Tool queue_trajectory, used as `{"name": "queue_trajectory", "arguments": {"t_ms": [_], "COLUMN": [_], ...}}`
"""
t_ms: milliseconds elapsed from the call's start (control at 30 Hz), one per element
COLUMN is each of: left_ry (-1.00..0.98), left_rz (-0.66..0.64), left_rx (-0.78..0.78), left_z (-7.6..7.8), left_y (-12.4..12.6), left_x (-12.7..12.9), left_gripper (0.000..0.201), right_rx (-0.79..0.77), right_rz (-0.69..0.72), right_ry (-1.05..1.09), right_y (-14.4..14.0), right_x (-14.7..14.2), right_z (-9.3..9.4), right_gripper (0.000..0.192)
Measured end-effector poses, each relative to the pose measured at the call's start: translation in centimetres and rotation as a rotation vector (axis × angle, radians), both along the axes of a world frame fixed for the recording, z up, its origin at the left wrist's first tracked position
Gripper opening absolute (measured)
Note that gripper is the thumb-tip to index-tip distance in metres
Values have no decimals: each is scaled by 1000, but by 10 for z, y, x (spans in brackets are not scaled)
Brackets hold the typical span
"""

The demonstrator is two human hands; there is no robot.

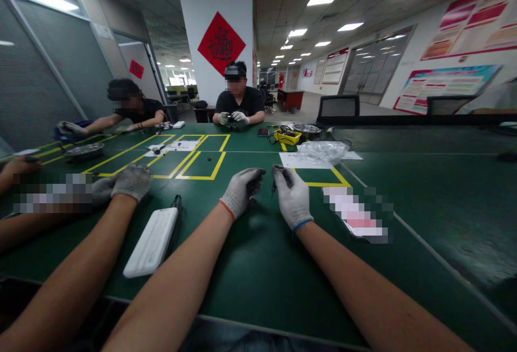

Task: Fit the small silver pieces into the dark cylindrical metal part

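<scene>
**Two gloved hands closed on small dark parts over a green table**

A wide green table [258,266] fills the view, marked with yellow tape rectangles [202,164] toward its middle. Two co-workers are seated at the far edge, one at the far left [129,105] leaning over the table, one at the centre [236,98] with both gloved hands together. A further co-worker's gloved hand [131,180] is laid on the table at the near left. A white oblong case [151,241] is seen lying flat just left of the person's left forearm, with a dark cable along its right side. A clear plastic bag [323,151] is set on a white sheet beyond the hands, and a yellow tool [287,136] lies farther back.

The left hand [241,190], in a grey knit glove, is held just above the table near its centre, fingers curled together around a small dark part [253,186]. The right hand [291,194], gloved likewise, is held just beside it, fingers clamped on a small dark piece [278,168] at the fingertips. The two hands are near each other but apart. What the parts are cannot be told.
</scene>
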State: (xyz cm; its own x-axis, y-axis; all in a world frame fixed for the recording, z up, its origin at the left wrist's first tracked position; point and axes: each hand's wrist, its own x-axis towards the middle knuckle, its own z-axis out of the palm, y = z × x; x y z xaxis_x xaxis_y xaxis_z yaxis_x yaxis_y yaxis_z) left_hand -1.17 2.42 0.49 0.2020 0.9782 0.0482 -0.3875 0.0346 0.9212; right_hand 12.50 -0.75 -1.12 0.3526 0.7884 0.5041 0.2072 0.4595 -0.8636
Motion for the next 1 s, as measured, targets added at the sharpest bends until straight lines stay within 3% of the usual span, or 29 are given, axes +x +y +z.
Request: {"name": "queue_trajectory", "arguments": {"t_ms": [167, 267, 433, 667, 1000], "left_ry": [-43, -20, 38, 17, -13], "left_rz": [181, 215, 108, 0, -46], "left_rx": [-51, -103, -172, -126, -122], "left_z": [-3, -9, -14, -11, -9], "left_y": [14, 18, 17, 9, 5], "left_x": [-12, -16, -17, -8, -6], "left_gripper": [28, 30, 44, 69, 70], "right_rx": [-29, -27, -55, -85, -127], "right_rz": [72, 119, 106, 71, 130], "right_ry": [56, 68, 38, -37, -48], "right_y": [3, 4, 6, 10, 10], "right_x": [-2, -4, -5, -4, -4], "right_z": [-5, -7, -12, -20, -21], "right_gripper": [52, 50, 45, 41, 38]}}
